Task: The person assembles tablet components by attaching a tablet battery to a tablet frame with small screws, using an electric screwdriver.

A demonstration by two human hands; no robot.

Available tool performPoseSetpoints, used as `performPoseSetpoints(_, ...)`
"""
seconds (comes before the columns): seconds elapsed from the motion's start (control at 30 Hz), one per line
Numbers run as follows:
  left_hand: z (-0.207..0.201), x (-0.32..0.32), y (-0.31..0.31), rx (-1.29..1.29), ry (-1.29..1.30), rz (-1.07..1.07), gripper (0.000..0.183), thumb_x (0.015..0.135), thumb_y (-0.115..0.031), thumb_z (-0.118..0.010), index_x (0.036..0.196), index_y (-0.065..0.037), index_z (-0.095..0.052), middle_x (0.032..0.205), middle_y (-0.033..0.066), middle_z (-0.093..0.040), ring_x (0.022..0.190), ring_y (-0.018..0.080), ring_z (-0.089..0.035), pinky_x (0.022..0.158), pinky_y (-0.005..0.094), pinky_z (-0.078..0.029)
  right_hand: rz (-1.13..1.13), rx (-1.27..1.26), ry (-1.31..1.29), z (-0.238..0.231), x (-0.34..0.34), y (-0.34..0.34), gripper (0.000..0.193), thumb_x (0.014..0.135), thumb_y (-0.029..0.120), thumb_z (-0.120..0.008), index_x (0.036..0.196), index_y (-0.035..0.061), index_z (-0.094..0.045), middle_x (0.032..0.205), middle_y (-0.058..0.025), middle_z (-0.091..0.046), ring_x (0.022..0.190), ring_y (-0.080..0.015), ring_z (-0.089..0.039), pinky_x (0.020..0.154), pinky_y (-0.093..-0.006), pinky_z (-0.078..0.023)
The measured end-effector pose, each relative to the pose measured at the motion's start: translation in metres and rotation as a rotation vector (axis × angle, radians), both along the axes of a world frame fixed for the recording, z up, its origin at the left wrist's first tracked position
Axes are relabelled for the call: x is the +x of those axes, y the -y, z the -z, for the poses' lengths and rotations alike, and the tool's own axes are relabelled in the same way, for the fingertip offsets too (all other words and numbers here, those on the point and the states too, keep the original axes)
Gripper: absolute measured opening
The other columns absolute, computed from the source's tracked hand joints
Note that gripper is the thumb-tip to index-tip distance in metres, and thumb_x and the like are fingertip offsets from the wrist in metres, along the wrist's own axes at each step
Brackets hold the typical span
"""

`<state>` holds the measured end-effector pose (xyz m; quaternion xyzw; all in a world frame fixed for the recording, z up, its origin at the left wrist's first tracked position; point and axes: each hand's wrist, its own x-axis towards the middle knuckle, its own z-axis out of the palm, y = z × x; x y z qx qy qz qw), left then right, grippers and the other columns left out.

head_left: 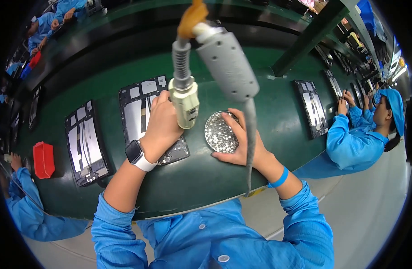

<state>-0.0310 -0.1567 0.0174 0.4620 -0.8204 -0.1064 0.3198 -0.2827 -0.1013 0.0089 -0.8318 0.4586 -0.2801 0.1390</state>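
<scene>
My left hand (163, 119) rests over an opened tablet (133, 112) with silver panels inside a black frame. Its fingers are curled down at the tablet's upper right part; the fingertips are partly hidden, and what they pinch, if anything, does not show. A hanging power tool with a cream nose (186, 105) covers part of this hand. On the right, my right hand (246, 145) grips a round dish (207, 140), thumb at the near rim and fingers at the far side. Many small silver pieces, probably screws (221, 134), fill the dish.
A grey tool body with a cord (230, 65) hangs before my right hand. Another opened tablet (85, 143) and a red bin (44, 160) lie left; one more tablet (311, 109) lies right. A co-worker in blue (356, 136) sits at the right; another person's sleeve (26, 206) shows left.
</scene>
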Motion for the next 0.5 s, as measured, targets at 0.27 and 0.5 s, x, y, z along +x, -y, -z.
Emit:
performPoseSetpoints(0.27, 0.021, -0.004, 0.005, 0.147, 0.042, 0.109, 0.012, 0.075, 0.001, -0.067, 0.085, -0.004, -0.063, 0.091, 0.0082, -0.057, 0.095, 0.0299, -0.055, 0.085, 0.0404, -0.044, -0.026, -0.048, 0.003, 0.003, -0.007, 0.002, 0.098, 0.057, 0.041, -0.09, 0.138, 0.0017, -0.051, 0.133, -0.0247, -0.051, 0.119, -0.0427, -0.052, 0.1, -0.0505, -0.045)
performPoseSetpoints(0.5, 0.015, -0.02, -0.011, 0.168, -0.096, 0.181, 0.011, 0.079, -0.002, -0.066, 0.09, -0.003, -0.063, 0.097, 0.0124, -0.06, 0.1, 0.0322, -0.056, 0.09, 0.0422, -0.043, -0.043, -0.073, 0.014, 0.005, -0.005, 0.002, 0.097, 0.058, 0.041, -0.09, 0.137, 0.001, -0.05, 0.133, -0.0234, -0.051, 0.117, -0.0415, -0.052, 0.098, -0.0493, -0.046)
